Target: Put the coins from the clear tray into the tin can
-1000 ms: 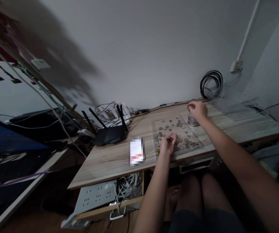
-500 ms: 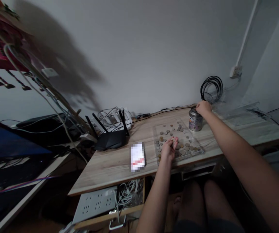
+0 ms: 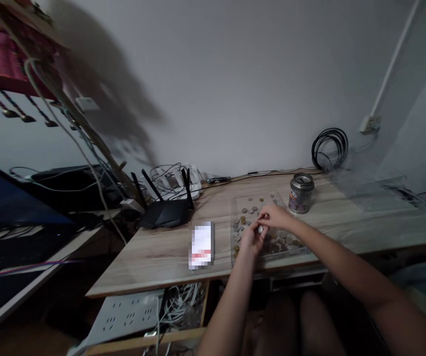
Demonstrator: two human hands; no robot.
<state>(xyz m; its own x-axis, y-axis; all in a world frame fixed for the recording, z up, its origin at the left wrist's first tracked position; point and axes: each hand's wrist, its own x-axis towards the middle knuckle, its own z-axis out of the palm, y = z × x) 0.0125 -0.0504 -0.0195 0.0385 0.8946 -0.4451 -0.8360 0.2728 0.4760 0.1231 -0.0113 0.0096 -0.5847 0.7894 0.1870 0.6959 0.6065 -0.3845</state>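
Low over the clear plastic tray (image 3: pixel 232 232), my left hand (image 3: pixel 252 240) is closed around coins. One pale coin (image 3: pixel 260 229) shows at its fingers. My right hand (image 3: pixel 274 217) meets it from the right, thumb and fingertips pinched on a coin at the left fingers; that coin is mostly hidden. Loose silver and brass-coloured coins (image 3: pixel 283 237) are scattered in the tray, partly covered by both hands. Behind and to the right of the right hand stands a round metal coin tin (image 3: pixel 301 194), upright, with a slot in its lid and a cartoon print.
Left of the tray lies a phone (image 3: pixel 201 245) with its screen lit. A black router (image 3: pixel 166 212) with raised antennas stands farther left. Coiled black cable (image 3: pixel 329 148) leans on the wall, near clear plastic sheeting (image 3: pixel 368 180). Below the desk's edge, an open drawer (image 3: pixel 183 336) holds a power strip and cables.
My right hand has come down and left from the tin's lid to my left hand. The tin stays put with its slot now visible. The whole view has shifted slightly.
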